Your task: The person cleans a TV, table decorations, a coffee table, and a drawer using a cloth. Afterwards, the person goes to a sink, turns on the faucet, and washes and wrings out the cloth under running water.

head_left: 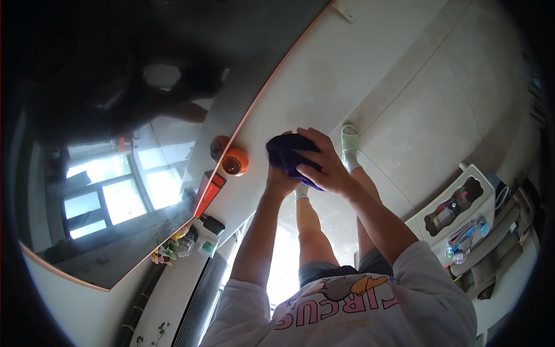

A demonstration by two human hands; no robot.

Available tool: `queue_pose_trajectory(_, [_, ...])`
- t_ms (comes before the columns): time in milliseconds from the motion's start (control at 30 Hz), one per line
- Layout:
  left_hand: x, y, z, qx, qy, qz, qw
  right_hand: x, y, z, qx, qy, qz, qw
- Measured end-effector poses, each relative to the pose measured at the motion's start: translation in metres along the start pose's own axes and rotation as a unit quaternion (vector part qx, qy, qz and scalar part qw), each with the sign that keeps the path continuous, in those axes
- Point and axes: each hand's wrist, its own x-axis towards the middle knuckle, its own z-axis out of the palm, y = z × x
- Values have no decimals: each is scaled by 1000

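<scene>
A dark purple cloth (289, 155) is bunched up between my two hands, in front of my body. My left hand (281, 176) supports it from below, its fingers mostly hidden behind the fabric. Over the cloth's right side lies my right hand (324, 162), its fingers bent round the fabric. Left of the cloth, an orange round object (235, 161) stands on the white surface (289, 98), beside the edge of a large glossy dark panel (144, 115) that reflects windows.
Near the panel's lower edge are a red object (209, 194), a small black item (213, 224) and flowers (166, 251). At the right stands a white cart (483, 185) holding assorted items. My feet are on the tiled floor (416, 110).
</scene>
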Motion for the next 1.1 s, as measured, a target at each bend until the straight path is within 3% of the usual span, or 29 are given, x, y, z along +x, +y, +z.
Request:
queue_pose_trajectory(100, [-7, 70, -25, -43, -164, -119, 978, 5, -33, -18, 179, 7, 77, 981])
queue_pose_trajectory(133, [-14, 83, -26, -89, -148, -128, 977, 9, -46, -28, 282, -16, 166, 945])
queue_pose_trajectory(200, [-32, 109, -26, -178, -118, -141, 967, 16, -78, -47, 469, -64, 328, 818])
queue_pose_trajectory(233, [-43, 121, -27, -311, -92, -143, 935, 15, -88, -44, 524, -62, 299, 795])
queue_pose_trajectory(333, [-68, 143, -25, -551, 37, -156, 819, 2, -126, -20, 462, 5, 272, 844])
queue_pose_trajectory(367, [-78, 144, -26, -538, 59, -140, 829, -6, -133, -9, 354, 18, 211, 911])
queue_pose_trajectory(400, [-83, 155, -30, -548, 84, -142, 820, -11, -161, -7, 342, 14, 200, 918])
queue_pose_trajectory(467, [-94, 174, -41, -570, 132, -144, 798, -26, -177, 10, 147, 32, 21, 988])
queue_pose_trajectory(500, [-102, 177, -45, -621, 131, -119, 763, -32, -198, 13, 80, 30, -33, 996])
queue_pose_trajectory(567, [-119, 190, -57, -601, 151, -97, 779, -42, -239, 17, -57, 29, -142, 988])
queue_pose_trajectory(600, [-127, 202, -64, -590, 160, -86, 786, -40, -254, 15, -10, 32, -157, 987])
queue_pose_trajectory(667, [-146, 231, -78, -488, 173, -4, 856, -38, -281, 10, 85, 30, -184, 979])
queue_pose_trajectory(733, [-166, 268, -99, -376, 159, 73, 910, -47, -324, 2, 171, -1, -122, 978])
queue_pose_trajectory(767, [-181, 300, -112, -339, 149, 51, 927, -49, -343, -2, 211, -15, -92, 973])
queue_pose_trajectory(867, [-214, 341, -140, -273, 110, 120, 948, -57, -382, -9, 468, -45, 24, 882])
queue_pose_trajectory(900, [-219, 347, -144, -228, 122, 152, 954, -58, -396, -8, 509, -28, 19, 860])
queue_pose_trajectory(1000, [-242, 378, -158, -224, 109, 172, 953, -68, -429, -3, 581, -100, 46, 806])
queue_pose_trajectory(1033, [-242, 378, -160, -217, 110, 201, 949, -70, -430, 2, 575, -102, 36, 811])
queue_pose_trajectory(1100, [-245, 382, -166, -261, 86, 181, 944, -75, -445, 4, 476, -61, 4, 877])
